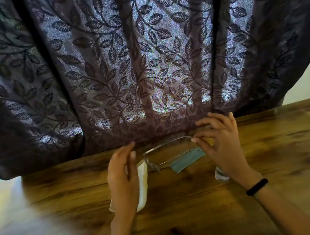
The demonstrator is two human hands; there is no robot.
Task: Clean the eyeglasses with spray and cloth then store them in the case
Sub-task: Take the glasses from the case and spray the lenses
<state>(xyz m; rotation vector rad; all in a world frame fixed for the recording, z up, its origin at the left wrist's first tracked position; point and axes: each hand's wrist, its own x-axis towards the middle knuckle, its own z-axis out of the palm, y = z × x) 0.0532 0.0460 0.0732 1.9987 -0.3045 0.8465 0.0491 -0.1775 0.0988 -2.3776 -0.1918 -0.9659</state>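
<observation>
At frame centre, thin-rimmed, clear-lensed eyeglasses (158,158) hang above the wooden table (281,157), temple pinched by the right hand (219,143). The left hand (122,177) hovers loosely spread over a white case (143,183).

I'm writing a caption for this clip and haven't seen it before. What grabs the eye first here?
The dark leaf-patterned curtain fills the upper view, backlit. Below it, over the wooden table, the right hand pinches one arm of the eyeglasses, while the left hand hovers open above a white case. A teal cloth lies beneath the glasses.
</observation>
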